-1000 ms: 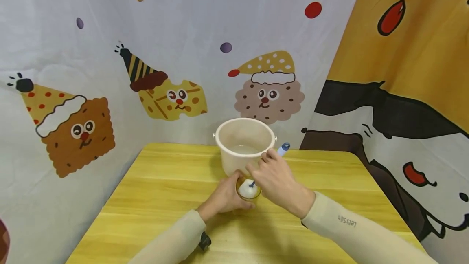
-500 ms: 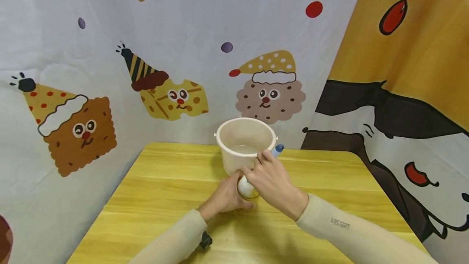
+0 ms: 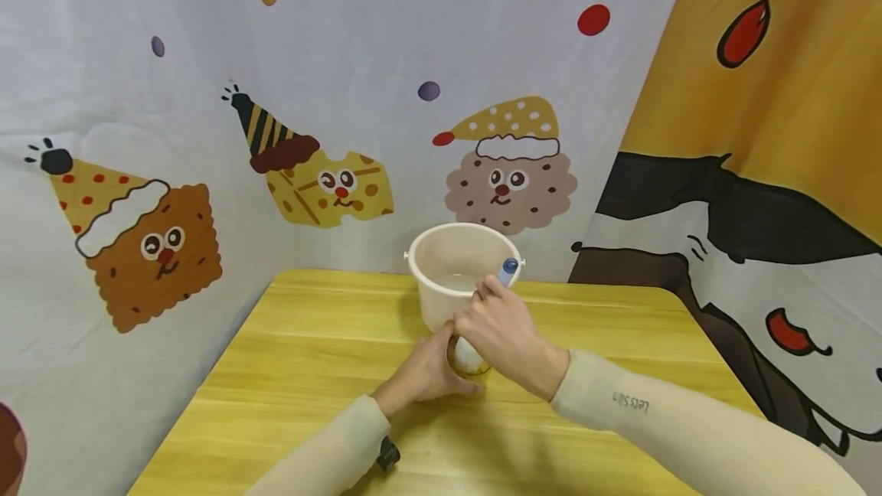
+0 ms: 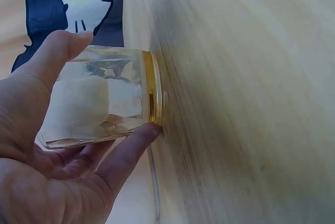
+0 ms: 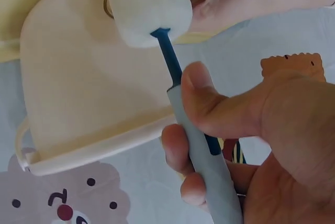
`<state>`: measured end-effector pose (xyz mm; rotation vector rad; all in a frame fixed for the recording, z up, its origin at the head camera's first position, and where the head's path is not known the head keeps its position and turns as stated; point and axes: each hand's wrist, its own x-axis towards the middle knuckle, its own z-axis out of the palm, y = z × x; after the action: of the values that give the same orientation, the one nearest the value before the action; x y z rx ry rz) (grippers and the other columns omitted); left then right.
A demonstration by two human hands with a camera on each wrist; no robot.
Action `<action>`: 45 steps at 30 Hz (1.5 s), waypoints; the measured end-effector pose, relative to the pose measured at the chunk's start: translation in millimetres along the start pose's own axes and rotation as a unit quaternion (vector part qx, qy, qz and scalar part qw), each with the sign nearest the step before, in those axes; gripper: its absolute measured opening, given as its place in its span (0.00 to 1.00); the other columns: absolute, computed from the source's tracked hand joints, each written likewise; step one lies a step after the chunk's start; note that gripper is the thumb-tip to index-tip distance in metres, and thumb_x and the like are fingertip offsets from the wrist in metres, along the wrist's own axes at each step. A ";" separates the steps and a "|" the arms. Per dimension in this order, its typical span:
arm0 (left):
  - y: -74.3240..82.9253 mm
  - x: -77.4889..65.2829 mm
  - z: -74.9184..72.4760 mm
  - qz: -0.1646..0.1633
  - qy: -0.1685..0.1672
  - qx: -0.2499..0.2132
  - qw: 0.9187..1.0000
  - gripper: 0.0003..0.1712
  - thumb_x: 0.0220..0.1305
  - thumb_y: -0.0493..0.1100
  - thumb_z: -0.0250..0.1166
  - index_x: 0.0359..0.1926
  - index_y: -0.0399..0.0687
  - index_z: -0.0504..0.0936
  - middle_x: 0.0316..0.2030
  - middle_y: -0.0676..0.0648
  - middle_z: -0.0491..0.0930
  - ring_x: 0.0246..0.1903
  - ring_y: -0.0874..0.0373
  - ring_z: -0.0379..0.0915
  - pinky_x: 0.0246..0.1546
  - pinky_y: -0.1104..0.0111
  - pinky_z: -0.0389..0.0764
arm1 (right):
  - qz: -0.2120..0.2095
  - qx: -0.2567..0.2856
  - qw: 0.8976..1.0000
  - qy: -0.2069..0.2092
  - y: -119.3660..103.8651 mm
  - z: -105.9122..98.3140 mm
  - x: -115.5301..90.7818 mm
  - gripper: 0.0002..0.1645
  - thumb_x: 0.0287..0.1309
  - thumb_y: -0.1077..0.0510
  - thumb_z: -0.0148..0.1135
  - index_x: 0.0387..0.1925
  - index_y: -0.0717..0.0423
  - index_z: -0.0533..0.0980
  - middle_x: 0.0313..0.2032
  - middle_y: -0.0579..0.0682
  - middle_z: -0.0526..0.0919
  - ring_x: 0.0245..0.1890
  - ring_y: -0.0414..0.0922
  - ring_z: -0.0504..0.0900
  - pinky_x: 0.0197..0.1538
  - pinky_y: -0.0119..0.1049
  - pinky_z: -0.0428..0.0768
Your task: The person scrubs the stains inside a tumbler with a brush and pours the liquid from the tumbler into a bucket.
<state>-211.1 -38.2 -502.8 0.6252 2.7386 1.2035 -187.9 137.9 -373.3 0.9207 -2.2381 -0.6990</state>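
My left hand (image 3: 429,372) grips a clear, amber-tinted glass (image 4: 124,96) just in front of the bucket, thumb on one side and fingers on the other. In the left wrist view, the amber base of the glass is close to the table. My right hand (image 3: 508,337) is wrapped round the light grey-blue handle (image 5: 224,195) of a sponge cup brush, its thumb laid along the grip. The brush's white sponge head (image 5: 149,9) sits at the mouth of the glass and partly inside it. In the head view the right hand hides part of the sponge.
A cream bucket (image 3: 437,308) with side knobs stands at the back of the yellow wood-grain table (image 3: 310,350), right behind the hands. Cartoon-printed cloth (image 3: 344,37) hangs beyond the table's back edge. A small black object (image 3: 388,454) shows at the left sleeve.
My right hand has shifted slightly left, and the brush handle has swung left and stands more upright. The left hand with the glass stays nearly in place.
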 end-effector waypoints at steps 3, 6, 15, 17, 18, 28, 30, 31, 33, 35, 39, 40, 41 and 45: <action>0.1 0.0 0.8 0.007 -0.003 -0.002 1.000 0.70 0.51 0.56 0.96 0.88 0.50 0.66 0.75 0.42 0.84 0.68 0.44 0.85 0.69 0.46 0.88 | -0.018 -0.005 1.000 -0.002 3.5 -3.0 2.8 0.13 0.53 0.48 0.91 0.31 0.39 0.89 0.27 0.45 0.92 0.36 0.47 0.74 0.58 0.42 0.69; 0.0 0.5 1.0 0.006 -0.005 -0.006 1.000 0.70 0.52 0.56 0.96 0.89 0.51 0.65 0.77 0.41 0.83 0.70 0.43 0.84 0.71 0.45 0.87 | -0.031 -0.007 0.999 -0.005 7.4 -4.4 4.1 0.13 0.52 0.48 0.92 0.30 0.38 0.89 0.26 0.46 0.92 0.35 0.47 0.73 0.57 0.42 0.68; -2.6 1.2 0.4 -0.004 -0.004 -0.008 1.000 0.62 0.50 0.57 0.97 0.80 0.51 0.73 0.72 0.41 0.85 0.68 0.44 0.84 0.67 0.44 0.88 | -0.061 0.017 0.998 -0.016 18.5 -5.8 5.5 0.13 0.54 0.51 0.90 0.27 0.36 0.88 0.24 0.43 0.90 0.34 0.47 0.76 0.55 0.43 0.68; -2.9 0.9 0.5 0.000 -0.004 -0.009 1.000 0.61 0.50 0.57 0.97 0.79 0.51 0.73 0.69 0.42 0.86 0.66 0.45 0.84 0.65 0.45 0.88 | -0.065 0.024 0.997 -0.023 19.7 -6.9 5.1 0.13 0.55 0.52 0.89 0.27 0.37 0.87 0.24 0.43 0.90 0.34 0.47 0.76 0.55 0.43 0.68; -2.7 0.8 0.6 0.002 -0.003 -0.008 1.000 0.61 0.49 0.56 0.97 0.79 0.50 0.74 0.69 0.42 0.86 0.65 0.45 0.84 0.64 0.46 0.88 | -0.067 0.027 0.997 -0.026 20.2 -7.4 4.9 0.13 0.55 0.52 0.89 0.27 0.37 0.87 0.24 0.43 0.90 0.34 0.47 0.76 0.55 0.43 0.68; -0.1 -1.3 1.1 -0.001 0.002 -0.019 1.000 0.64 0.49 0.55 0.98 0.81 0.50 0.72 0.72 0.38 0.85 0.69 0.41 0.83 0.70 0.41 0.86 | -0.070 0.067 0.995 -0.003 23.0 -10.0 2.0 0.15 0.52 0.55 0.89 0.28 0.35 0.85 0.22 0.40 0.87 0.31 0.46 0.78 0.52 0.43 0.68; 0.2 -1.3 0.9 -0.003 0.003 -0.020 1.000 0.63 0.48 0.54 0.98 0.80 0.50 0.73 0.71 0.38 0.86 0.69 0.41 0.83 0.70 0.41 0.86 | -0.063 0.082 0.995 0.008 23.1 -9.1 0.9 0.16 0.51 0.56 0.89 0.28 0.35 0.85 0.21 0.39 0.87 0.31 0.46 0.77 0.52 0.43 0.67; 0.2 -0.8 0.9 -0.004 0.004 -0.019 1.000 0.62 0.48 0.54 0.98 0.79 0.50 0.73 0.70 0.38 0.86 0.68 0.41 0.84 0.69 0.41 0.86 | -0.059 0.089 0.994 0.011 23.4 -8.1 0.2 0.16 0.50 0.57 0.89 0.28 0.36 0.85 0.21 0.38 0.87 0.31 0.46 0.77 0.51 0.43 0.67; 0.1 -0.3 1.1 -0.005 0.005 -0.018 1.000 0.60 0.48 0.55 0.98 0.77 0.50 0.74 0.68 0.39 0.87 0.67 0.42 0.84 0.69 0.41 0.87 | -0.051 0.104 0.993 0.017 23.7 -5.6 -1.3 0.17 0.49 0.59 0.88 0.28 0.38 0.85 0.21 0.38 0.86 0.31 0.47 0.77 0.51 0.43 0.67; -0.2 0.1 1.3 -0.005 0.008 -0.016 1.000 0.60 0.47 0.55 0.98 0.76 0.50 0.75 0.67 0.40 0.88 0.66 0.42 0.85 0.68 0.41 0.87 | -0.044 0.115 0.992 0.020 23.5 -2.8 -2.8 0.17 0.48 0.61 0.87 0.29 0.39 0.85 0.22 0.39 0.86 0.32 0.47 0.77 0.50 0.43 0.68; -0.6 0.0 1.6 -0.005 0.010 -0.015 1.000 0.58 0.46 0.54 0.98 0.74 0.49 0.76 0.64 0.41 0.89 0.64 0.43 0.86 0.67 0.42 0.88 | -0.029 0.128 0.991 0.008 22.0 1.8 -5.3 0.17 0.45 0.61 0.88 0.30 0.41 0.85 0.24 0.41 0.87 0.35 0.48 0.79 0.51 0.44 0.69; -0.5 -0.1 1.6 -0.005 0.011 -0.015 1.000 0.58 0.46 0.54 0.98 0.73 0.49 0.76 0.63 0.41 0.89 0.63 0.44 0.86 0.66 0.42 0.88 | -0.025 0.130 0.991 0.002 21.5 2.4 -5.9 0.17 0.45 0.60 0.88 0.31 0.41 0.85 0.25 0.41 0.88 0.36 0.48 0.79 0.52 0.44 0.69; -0.5 -0.2 1.8 -0.006 0.011 -0.015 1.000 0.57 0.46 0.54 0.98 0.73 0.49 0.76 0.63 0.42 0.89 0.63 0.44 0.86 0.66 0.42 0.88 | -0.021 0.133 0.991 -0.005 21.0 3.1 -6.4 0.17 0.44 0.59 0.89 0.31 0.41 0.86 0.26 0.41 0.88 0.37 0.48 0.79 0.52 0.44 0.70; 0.3 0.2 1.9 -0.005 0.010 -0.015 1.000 0.56 0.46 0.55 0.98 0.72 0.50 0.77 0.61 0.44 0.90 0.61 0.45 0.86 0.65 0.44 0.88 | -0.009 0.136 0.990 -0.016 18.6 5.0 -7.8 0.18 0.45 0.54 0.93 0.35 0.40 0.88 0.30 0.41 0.92 0.40 0.48 0.82 0.56 0.45 0.72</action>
<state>-210.7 -36.6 -503.9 0.5982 2.7299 1.2536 -194.9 156.4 -367.1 1.0678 -2.3955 -0.4229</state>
